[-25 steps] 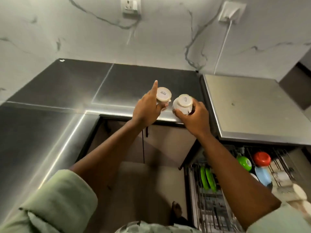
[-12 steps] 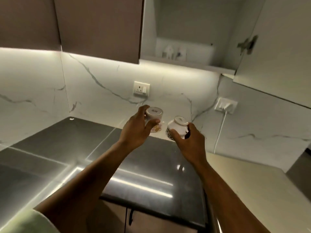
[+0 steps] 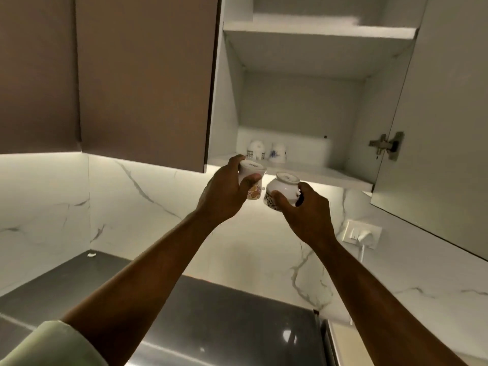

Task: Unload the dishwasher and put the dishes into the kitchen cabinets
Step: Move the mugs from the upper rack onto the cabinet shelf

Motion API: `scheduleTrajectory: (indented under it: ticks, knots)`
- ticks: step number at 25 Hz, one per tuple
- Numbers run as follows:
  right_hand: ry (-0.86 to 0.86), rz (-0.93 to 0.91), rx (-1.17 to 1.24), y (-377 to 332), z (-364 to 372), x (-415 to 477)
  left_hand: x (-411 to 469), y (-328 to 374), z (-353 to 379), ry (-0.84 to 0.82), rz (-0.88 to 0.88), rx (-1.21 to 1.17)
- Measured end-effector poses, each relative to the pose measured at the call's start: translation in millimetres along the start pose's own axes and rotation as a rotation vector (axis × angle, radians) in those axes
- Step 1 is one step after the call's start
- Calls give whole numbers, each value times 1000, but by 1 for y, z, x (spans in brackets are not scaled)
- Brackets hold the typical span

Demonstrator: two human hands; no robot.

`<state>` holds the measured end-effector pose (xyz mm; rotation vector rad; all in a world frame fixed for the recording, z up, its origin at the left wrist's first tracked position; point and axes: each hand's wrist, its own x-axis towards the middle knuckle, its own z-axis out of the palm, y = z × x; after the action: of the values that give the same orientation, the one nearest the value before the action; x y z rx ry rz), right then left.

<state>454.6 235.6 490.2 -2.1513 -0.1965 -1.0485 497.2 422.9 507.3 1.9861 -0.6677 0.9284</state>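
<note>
The head view looks up at an open cabinet (image 3: 227,114), with both arms raised toward it above the dark surface (image 3: 237,313). The left hand (image 3: 224,192) has its fingers (image 3: 236,161) and thumb wrapped around an orange-patterned cup (image 3: 252,178), held base up. The right hand (image 3: 309,215) grips a dark-patterned cup (image 3: 282,190), also upside down and tilted toward the left. The two held cups sit just beside each other, close under the front lip of the lower shelf (image 3: 317,175) and not yet over it. Two cups (image 3: 255,150) already stand inverted at the back left of that shelf, and bare shelf lies to their right. The step in hand looks to be shelving both cups. To do it well, I would lift each rim clear of the shelf edge before pushing in, and keep the cups apart so that they do not knock. The right one should be levelled, and both set rim down beside or in front of the standing pair. The cabinet door (image 3: 435,128) hangs open close to the right forearm, so that elbow should stay tucked in.
</note>
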Motion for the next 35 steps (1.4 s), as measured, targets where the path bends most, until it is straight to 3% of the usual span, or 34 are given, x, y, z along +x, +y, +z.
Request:
scheduleTrajectory:
  ticks: [4,9,16,28,32,35]
  knots:
    - [32,-82,-99,4,17,76,63,-30,9,-1,18,-17]
    - [-46,-105,-284,13,35,150,119,-68,21,-45,-9,17]
    - [-253,23,-618,39,69,208,175,-98,48,-203,-50,102]
    - [-354,44,-560,34,72,210,187,-108,57,-320,-105,155]
    - [-159,81,-689,37,68,193,171,-106,47,-268,-53,151]
    - [17,-83,-741,35,65,164,140,-98,45,-141,-10,195]
